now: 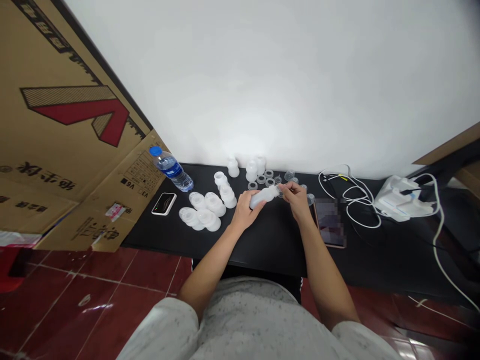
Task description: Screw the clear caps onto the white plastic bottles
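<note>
My left hand (245, 209) is wrapped round a white translucent plastic bottle (260, 198), which lies tilted with its neck to the right. At the bottle's mouth, the fingers of my right hand (295, 197) are pinched together; what they hold is too small to make out. Just beyond my hands lie several pale rings (269, 173) and small clear cap-like pieces (289, 175). More white bottles (251, 171) stand upright by the wall. Left of my left hand, several white bottles with wide collars (214, 204) are grouped close together.
On the black table (277, 245), a water bottle (172, 169) and a phone (164, 204) are at the left, by a large cardboard box (75, 165). To the right are a tablet (330, 222), loose white cables (360, 200) and a white device (399, 197). A white wall rises behind.
</note>
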`<state>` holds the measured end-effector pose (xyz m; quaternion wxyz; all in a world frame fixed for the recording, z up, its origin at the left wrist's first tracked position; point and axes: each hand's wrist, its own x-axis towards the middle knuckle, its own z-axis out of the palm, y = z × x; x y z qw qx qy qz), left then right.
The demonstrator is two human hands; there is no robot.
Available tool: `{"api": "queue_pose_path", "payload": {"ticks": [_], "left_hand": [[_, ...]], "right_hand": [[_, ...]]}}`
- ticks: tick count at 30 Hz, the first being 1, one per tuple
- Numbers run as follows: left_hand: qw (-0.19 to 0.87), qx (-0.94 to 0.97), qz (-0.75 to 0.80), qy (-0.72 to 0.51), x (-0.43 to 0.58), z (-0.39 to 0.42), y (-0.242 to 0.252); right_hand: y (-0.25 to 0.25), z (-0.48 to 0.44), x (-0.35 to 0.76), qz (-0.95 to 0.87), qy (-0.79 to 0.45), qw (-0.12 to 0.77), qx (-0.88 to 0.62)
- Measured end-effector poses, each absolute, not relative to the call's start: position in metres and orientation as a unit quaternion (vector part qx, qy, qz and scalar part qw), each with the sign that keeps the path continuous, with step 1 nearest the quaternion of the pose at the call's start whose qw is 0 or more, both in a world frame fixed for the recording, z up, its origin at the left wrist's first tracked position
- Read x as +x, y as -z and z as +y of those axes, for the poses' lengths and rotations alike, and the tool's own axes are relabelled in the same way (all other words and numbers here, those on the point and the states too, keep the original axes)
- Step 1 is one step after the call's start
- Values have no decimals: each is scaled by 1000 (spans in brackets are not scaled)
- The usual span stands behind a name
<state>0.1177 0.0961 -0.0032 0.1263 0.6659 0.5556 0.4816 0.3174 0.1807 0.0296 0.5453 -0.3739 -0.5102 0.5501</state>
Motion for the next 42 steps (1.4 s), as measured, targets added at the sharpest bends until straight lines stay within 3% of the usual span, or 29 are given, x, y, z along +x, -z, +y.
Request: {"api": "queue_pose_path", "payload": {"ticks": [18,25,33,42], "left_hand": [[127,664,561,-478,118,95,0],[118,665,540,-503,118,96,0],[164,669,549,-473,117,93,-1],[151,668,557,-471,120,94,3]], "right_hand": [[-31,180,319,-550,-549,506,-374],[-30,180,318,-523,-552,529,-377],[-29,179,318,-550,-566,501,-354],[-24,179,313,-546,-535,533,-363]]}}
